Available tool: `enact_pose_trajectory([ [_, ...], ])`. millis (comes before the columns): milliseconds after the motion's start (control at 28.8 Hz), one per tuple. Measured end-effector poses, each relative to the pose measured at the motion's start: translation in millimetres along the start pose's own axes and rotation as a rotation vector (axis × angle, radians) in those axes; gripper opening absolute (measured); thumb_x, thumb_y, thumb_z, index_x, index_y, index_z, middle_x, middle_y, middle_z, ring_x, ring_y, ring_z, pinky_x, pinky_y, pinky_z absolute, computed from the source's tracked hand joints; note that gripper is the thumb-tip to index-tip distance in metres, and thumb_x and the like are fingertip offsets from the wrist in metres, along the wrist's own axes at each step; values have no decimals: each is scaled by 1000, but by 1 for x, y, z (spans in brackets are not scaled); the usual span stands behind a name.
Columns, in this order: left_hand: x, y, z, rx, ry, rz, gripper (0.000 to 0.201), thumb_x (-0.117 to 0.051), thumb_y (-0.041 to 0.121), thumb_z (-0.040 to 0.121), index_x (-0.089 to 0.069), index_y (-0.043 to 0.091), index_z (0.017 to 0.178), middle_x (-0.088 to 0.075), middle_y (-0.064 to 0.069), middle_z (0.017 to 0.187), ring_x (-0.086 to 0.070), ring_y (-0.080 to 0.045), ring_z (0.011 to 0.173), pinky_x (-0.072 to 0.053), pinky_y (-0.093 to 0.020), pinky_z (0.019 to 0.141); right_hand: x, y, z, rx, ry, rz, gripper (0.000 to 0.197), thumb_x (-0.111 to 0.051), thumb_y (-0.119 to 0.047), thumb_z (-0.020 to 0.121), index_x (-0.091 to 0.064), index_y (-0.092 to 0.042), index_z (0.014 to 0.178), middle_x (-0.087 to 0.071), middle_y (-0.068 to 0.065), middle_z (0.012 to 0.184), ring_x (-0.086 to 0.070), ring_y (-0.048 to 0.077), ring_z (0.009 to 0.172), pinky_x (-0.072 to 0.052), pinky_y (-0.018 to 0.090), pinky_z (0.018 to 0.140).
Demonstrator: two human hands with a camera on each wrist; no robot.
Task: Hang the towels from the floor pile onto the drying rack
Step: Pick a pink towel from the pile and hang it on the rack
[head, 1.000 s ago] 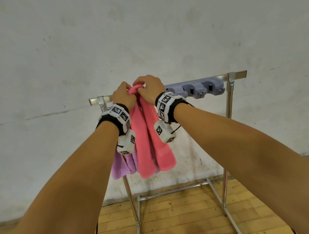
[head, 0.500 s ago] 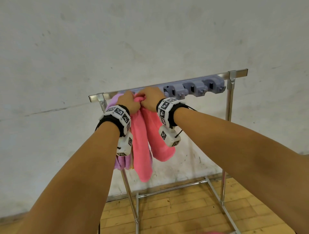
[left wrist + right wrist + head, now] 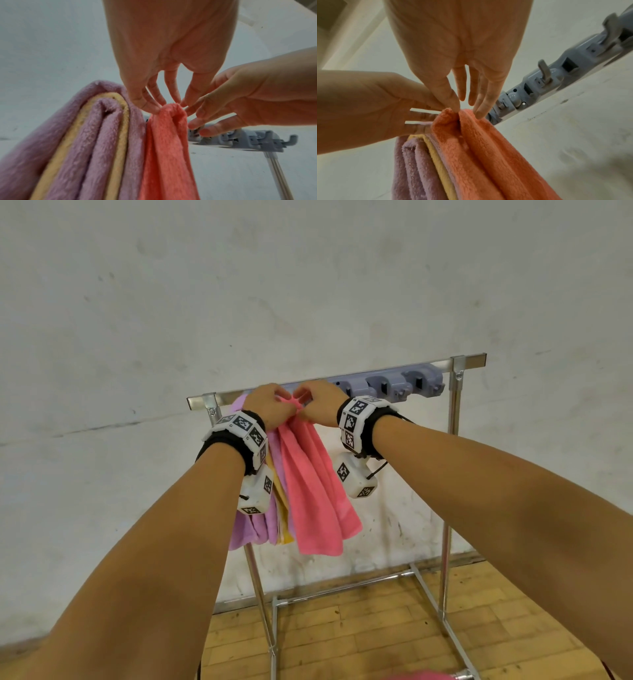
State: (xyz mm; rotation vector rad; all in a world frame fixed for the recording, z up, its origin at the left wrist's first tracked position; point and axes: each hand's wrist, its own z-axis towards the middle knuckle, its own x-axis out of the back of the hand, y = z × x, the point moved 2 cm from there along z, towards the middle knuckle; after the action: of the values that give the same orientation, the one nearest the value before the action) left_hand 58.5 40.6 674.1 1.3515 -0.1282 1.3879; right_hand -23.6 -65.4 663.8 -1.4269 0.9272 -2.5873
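Head view gives me the whole layout: my left hand (image 3: pixel 265 405) and right hand (image 3: pixel 320 405) meet at the top bar of the metal drying rack (image 3: pixel 455 419), knuckles toward me, hiding how the pink towel (image 3: pixel 315 494) is attached there. I see the towel hanging down in two folds from under my hands, with a purple towel (image 3: pixel 245 529) and a yellow strip (image 3: pixel 282 508) bunched just to its left. A grey hook strip (image 3: pixel 397 383) runs along the bar to the right of my hands.

Left wrist view shows what the head view hides: the fingers (image 3: pixel 150 106) of my left hand are straight and spread, their tips touching the top fold of the pink towel (image 3: pixel 168 148), not curled round it. My right hand (image 3: pixel 254 97) comes in from the side, its fingertips touching the same fold.

Right wrist view shows the other side: thumb and fingers (image 3: pixel 482 108) of my right hand are straight and rest on the towel's crest (image 3: pixel 471 142), nothing gripped. My left hand (image 3: pixel 368 105) touches the fold from the left. Grey hooks (image 3: pixel 544 73) stand out just beside the towel. I cannot tell which hook or clip carries it.

Behind the rack is a scuffed white wall (image 3: pixel 308 285); below, a wooden floor (image 3: pixel 359 638) and a pink shape (image 3: pixel 418 675) at the bottom edge.
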Motion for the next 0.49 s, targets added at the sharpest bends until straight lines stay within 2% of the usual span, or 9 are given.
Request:
enact_pose_trajectory([
  [69, -6, 3, -5, -30, 31, -24, 29, -64, 21, 81, -66, 19, 110, -66, -1, 108, -61, -16, 96, -50, -28, 83, 2, 1, -10, -5, 23, 20, 37, -63, -12, 87, -62, -9, 124, -66, 8, 123, -65, 23, 107, -57, 36, 89],
  [104, -9, 4, -8, -45, 45, -33, 29, -62, 15, 85, -66, 15, 114, -66, -2, 108, -60, -16, 97, -47, -26, 82, 3, 3, -16, -12, 35, 29, 36, -62, -10, 87, -62, -9, 122, -66, 8, 124, -65, 23, 107, -56, 35, 89],
  [174, -20, 5, -14, -84, 55, -38, 28, -60, 10, 87, -66, 13, 115, -66, -2, 109, -60, -16, 100, -44, -24, 84, 3, 9, -28, -23, 62, 26, 33, -60, -8, 87, -63, -10, 120, -66, 7, 123, -65, 22, 106, -55, 32, 87],
  [347, -72, -7, -36, -110, 23, -60, 27, -59, 5, 84, -69, 12, 108, -67, -1, 105, -61, -16, 100, -42, -23, 83, -27, 45, -60, -88, 77, -19, 31, -60, -9, 85, -64, -9, 116, -65, 9, 119, -60, 27, 110, -49, 35, 93],
  [417, -101, -19, -44, -90, -25, -74, 26, -59, 2, 82, -68, 11, 105, -68, -4, 105, -62, -20, 100, -47, -27, 84, -46, 66, -74, -129, 48, -1, 31, -61, -9, 84, -64, -9, 115, -66, 10, 118, -60, 28, 108, -49, 34, 91],
  [486, -140, -35, -50, -45, -95, -118, 24, -58, -1, 81, -67, 13, 99, -69, -7, 103, -65, -25, 98, -54, -38, 88, -68, 95, -90, -182, 14, 21, 31, -61, -9, 84, -65, -10, 114, -66, 11, 117, -61, 29, 107, -50, 37, 91],
])
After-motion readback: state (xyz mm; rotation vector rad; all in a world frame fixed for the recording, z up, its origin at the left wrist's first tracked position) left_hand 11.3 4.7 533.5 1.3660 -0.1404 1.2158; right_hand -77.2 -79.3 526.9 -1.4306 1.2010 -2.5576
